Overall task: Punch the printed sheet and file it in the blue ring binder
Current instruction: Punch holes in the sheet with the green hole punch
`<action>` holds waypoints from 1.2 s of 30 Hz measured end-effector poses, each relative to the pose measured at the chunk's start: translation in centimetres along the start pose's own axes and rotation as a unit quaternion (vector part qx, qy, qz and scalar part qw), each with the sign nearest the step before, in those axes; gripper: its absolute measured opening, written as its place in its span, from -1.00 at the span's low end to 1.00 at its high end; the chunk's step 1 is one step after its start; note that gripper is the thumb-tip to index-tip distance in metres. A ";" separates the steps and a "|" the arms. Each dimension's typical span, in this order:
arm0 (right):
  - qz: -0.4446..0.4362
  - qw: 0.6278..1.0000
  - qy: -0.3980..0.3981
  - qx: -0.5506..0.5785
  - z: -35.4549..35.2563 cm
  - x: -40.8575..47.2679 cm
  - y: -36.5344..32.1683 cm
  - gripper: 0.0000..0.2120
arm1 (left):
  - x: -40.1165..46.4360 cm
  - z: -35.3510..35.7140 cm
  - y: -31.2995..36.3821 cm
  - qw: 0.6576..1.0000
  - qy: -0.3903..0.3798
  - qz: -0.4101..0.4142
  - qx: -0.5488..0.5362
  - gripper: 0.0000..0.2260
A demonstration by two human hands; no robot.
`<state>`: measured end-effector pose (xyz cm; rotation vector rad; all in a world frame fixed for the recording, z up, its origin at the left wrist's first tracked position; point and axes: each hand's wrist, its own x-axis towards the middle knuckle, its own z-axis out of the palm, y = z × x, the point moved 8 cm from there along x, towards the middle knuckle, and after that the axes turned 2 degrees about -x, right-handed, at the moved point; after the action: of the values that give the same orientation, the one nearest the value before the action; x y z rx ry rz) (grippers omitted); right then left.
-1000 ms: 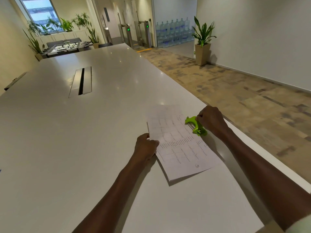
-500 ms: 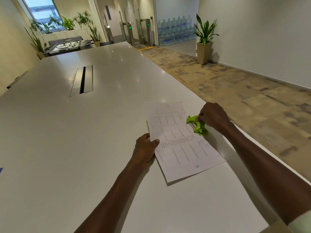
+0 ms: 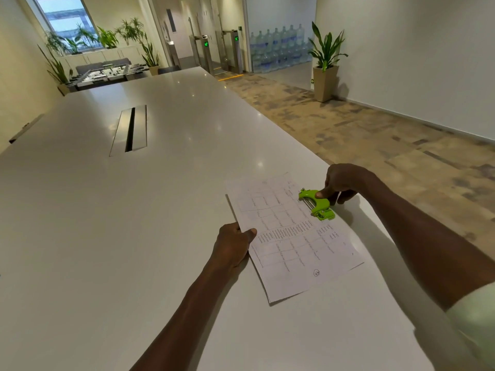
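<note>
Printed sheet: your printed sheet point(image 3: 292, 236) lies flat on the white desk point(image 3: 134, 236) near its right edge, turned at an angle. It is white, covered in a faint table of lines and small text too small to read, with a circled mark near its closest corner.
Hole punch: a bright green hole punch point(image 3: 317, 203) sits on the sheet's right long edge, with the paper's margin under it.
Right hand: your right hand point(image 3: 341, 183) reaches in from the right, thumb tip on top of the punch's green lever, the other fingers curled behind it; the hand grips the punch.
Left hand: your left hand point(image 3: 233, 245) pinches the sheet's left long edge about halfway along, thumb on top of the paper, fingers curled at the edge. The forearm stretches straight out from you.
Desk: long, glossy and white, with a narrow metal cable slot point(image 3: 130, 129) set into its middle, well apart from the sheet.
Room: patterned carpet to the right, a potted plant point(image 3: 325, 62) against a white wall, stacked water bottles point(image 3: 278, 48) behind glass, and more plants under a far window point(image 3: 64, 17).
</note>
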<state>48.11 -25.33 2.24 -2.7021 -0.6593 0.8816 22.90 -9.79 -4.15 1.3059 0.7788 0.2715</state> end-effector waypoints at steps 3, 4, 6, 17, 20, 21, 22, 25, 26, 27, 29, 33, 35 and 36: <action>0.010 1.000 -0.005 -0.004 0.0 0.2 -0.1 -0.58 | 0.1 0.0 0.0 1.000 -0.001 0.000 0.017 -0.82; 0.016 1.000 -0.009 -0.006 -0.1 0.3 -0.1 -0.58 | 0.0 0.0 0.1 1.000 -0.001 0.005 0.023 -0.82; 0.030 0.999 -0.017 -0.009 -0.1 0.6 -0.1 -0.58 | 0.1 0.0 0.1 1.000 0.004 0.008 0.013 -0.80; 0.029 0.999 -0.035 -0.014 0.9 1.8 0.1 -0.66 | 0.3 -0.2 0.2 0.998 0.007 0.024 0.064 -0.82; 0.011 0.999 -0.043 0.009 0.6 1.3 -0.2 -0.65 | 0.0 0.0 0.4 0.999 -0.005 0.022 0.032 -0.78; 0.004 0.999 -0.047 0.023 0.5 1.2 -0.3 -0.66 | 0.0 -0.1 0.3 1.000 -0.006 0.020 0.021 -0.77; -0.003 0.998 -0.051 0.037 0.3 0.9 -0.4 -0.67 | -0.2 0.0 0.3 1.000 -0.007 0.018 0.015 -0.76; -0.023 0.996 -0.053 0.071 -0.3 0.3 -0.9 -0.70 | -0.3 0.1 0.5 1.000 -0.009 0.021 0.003 -0.74; -0.029 0.996 -0.047 0.069 -0.4 0.1 -1.1 -0.71 | -0.4 0.2 0.5 1.000 -0.012 0.020 -0.002 -0.74; -0.032 0.997 -0.040 0.066 -0.4 0.0 -1.3 -0.71 | -0.5 0.3 0.5 1.000 -0.015 0.017 -0.008 -0.76; -0.032 0.997 -0.027 0.062 -0.3 -0.1 -1.5 -0.71 | -0.6 0.3 0.6 1.000 -0.015 0.010 -0.012 -0.78; -0.033 0.997 -0.004 0.073 -0.3 -0.3 -1.7 -0.73 | -0.7 0.0 0.4 1.000 -0.006 0.000 -0.017 -0.77; -0.032 0.997 0.003 0.076 -0.3 -0.4 -1.6 -0.73 | -0.7 -0.2 0.2 1.000 -0.002 -0.006 -0.027 -0.76; -0.032 0.996 0.005 0.078 -0.3 -0.5 -1.6 -0.72 | -0.8 -0.2 0.0 0.999 -0.004 -0.010 -0.034 -0.75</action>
<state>47.31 -24.19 3.27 -2.5315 -0.6441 0.8658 22.19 -10.11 -3.83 1.2333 0.7691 0.2754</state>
